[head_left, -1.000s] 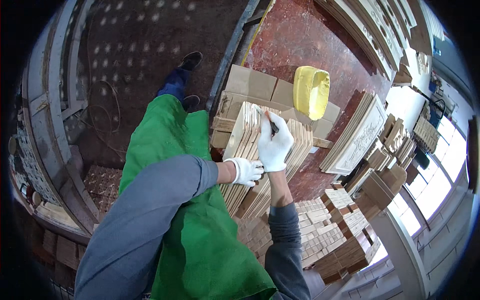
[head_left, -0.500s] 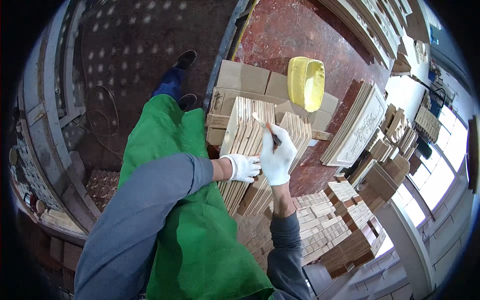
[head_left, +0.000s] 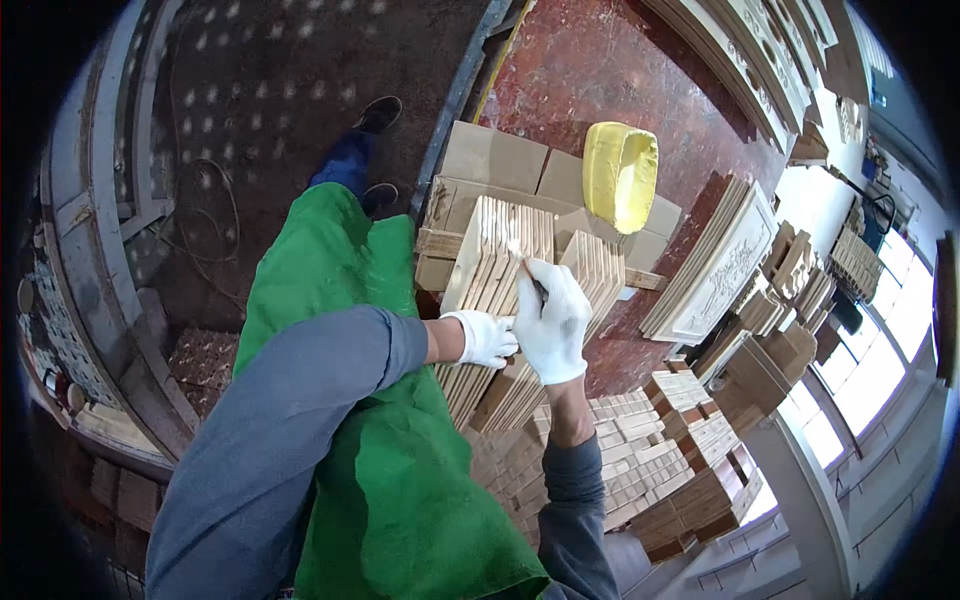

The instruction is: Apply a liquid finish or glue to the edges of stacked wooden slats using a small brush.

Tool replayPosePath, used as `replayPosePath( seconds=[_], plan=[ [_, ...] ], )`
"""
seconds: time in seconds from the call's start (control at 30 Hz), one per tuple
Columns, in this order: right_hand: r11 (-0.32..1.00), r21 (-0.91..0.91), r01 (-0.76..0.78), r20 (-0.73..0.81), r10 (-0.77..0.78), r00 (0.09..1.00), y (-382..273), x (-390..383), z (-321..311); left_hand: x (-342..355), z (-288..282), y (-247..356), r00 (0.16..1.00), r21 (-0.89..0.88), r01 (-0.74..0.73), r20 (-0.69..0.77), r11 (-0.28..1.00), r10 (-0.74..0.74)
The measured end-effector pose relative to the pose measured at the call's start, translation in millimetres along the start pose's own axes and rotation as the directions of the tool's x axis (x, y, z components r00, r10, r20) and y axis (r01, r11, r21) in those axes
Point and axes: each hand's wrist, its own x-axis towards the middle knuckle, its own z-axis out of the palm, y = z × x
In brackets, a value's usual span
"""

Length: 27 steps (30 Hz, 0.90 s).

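Observation:
Two rows of light wooden boards stand on edge in front of me: a left stack (head_left: 483,265) and a right stack (head_left: 597,268). My left hand (head_left: 484,339), in a white glove, rests on the left stack with its fingers laid over the board edges. White-gloved too, my right hand (head_left: 553,322) is closed around a small paintbrush (head_left: 515,249). Most of its handle is hidden by the fingers, and its pale tip touches or nearly touches the board edges. A yellow oval tub (head_left: 603,180) stands beyond the stacks; its contents do not show clearly.
Flattened cardboard (head_left: 492,155) lies under the stacks on a red, worn tabletop (head_left: 570,60). Carved white panels (head_left: 720,268) lean at the right. Stacked wooden blocks (head_left: 635,440) fill the near right. A person's dark shoe (head_left: 379,114) shows on the floor.
My right hand has moved the paintbrush slightly toward me and left, with its tip lower on the left stack. My left hand stays in place. The view has shifted a little.

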Motion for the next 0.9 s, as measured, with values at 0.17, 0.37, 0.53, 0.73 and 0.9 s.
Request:
replayPosePath(
  seconds=[0.17,0.37,0.53,0.73,0.9],
  plan=[
    [0.987,0.034,-0.155,0.019,0.154,0.988,3,15,9,0,-4,0,0.998,0.122,-0.01,-0.065,0.993,0.018],
    [1.0,0.003,-0.016,0.069,0.016,0.998,5,6,-1,6,-12,1,0.998,0.165,-0.021,0.055,0.986,0.012],
    [0.997,0.061,-0.053,-0.026,0.055,0.998,26,18,25,3,-38,-5,0.997,0.114,-0.028,0.078,0.993,0.02],
    [0.978,0.109,-0.179,-0.207,0.198,0.958,21,10,12,2,-72,-7,0.987,0.146,-0.121,0.126,0.982,0.103],
    [0.915,0.137,-0.379,-0.241,0.402,0.883,6,4,2,2,-73,-7,0.982,0.171,-0.138,0.153,0.976,0.112]
  ],
)
